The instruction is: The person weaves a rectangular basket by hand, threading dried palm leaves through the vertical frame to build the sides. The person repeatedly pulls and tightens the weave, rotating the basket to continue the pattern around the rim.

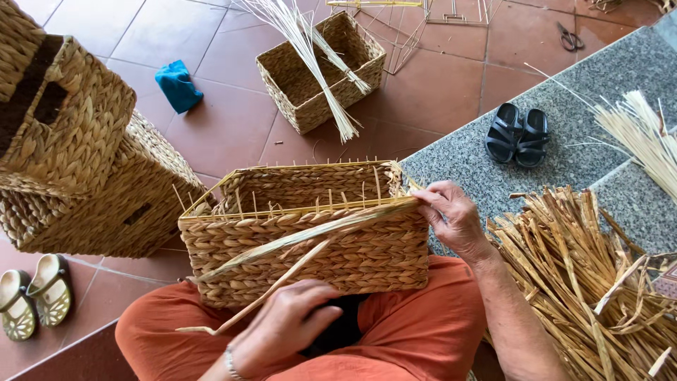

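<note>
Pinching straw strands (303, 243), right hand (451, 219) grips basket (310, 236) rim; left hand (285, 324) pulls.

A tan, braid-patterned woven basket (310, 240) sits at frame centre above orange trousers (416, 331), with a pale straw bundle (585, 282) at lower right, black sandals (518, 135) on speckled grey stone (599, 63) at upper right, and a teal cloth (178, 85) on terracotta tiles (226, 127) at upper left.
</note>
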